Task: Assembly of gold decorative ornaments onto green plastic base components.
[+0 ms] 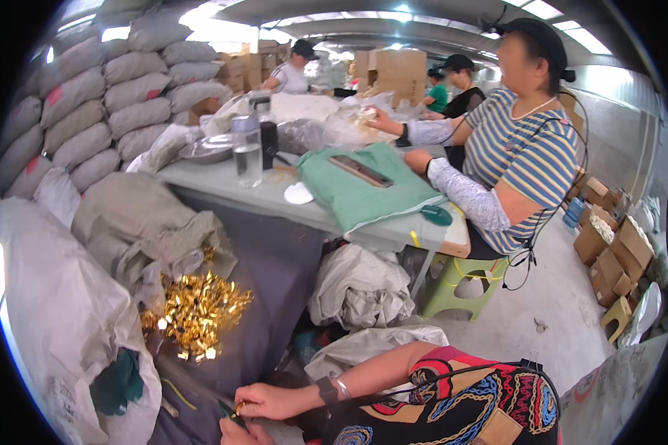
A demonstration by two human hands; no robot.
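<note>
Low down, the right hand (273, 401) pinches a gold piece (239, 406) above the left hand (246, 434), whose grip is unclear.

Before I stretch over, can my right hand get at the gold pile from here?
Probably yes: the gold pile lies near the right hand, with only dark cloth visible between them.

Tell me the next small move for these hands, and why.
Probably finish with the small gold piece before reaching for another: the right hand seems to pinch it, the left hand is close by, and the loose gold pile lies apart on dark cloth.
</note>
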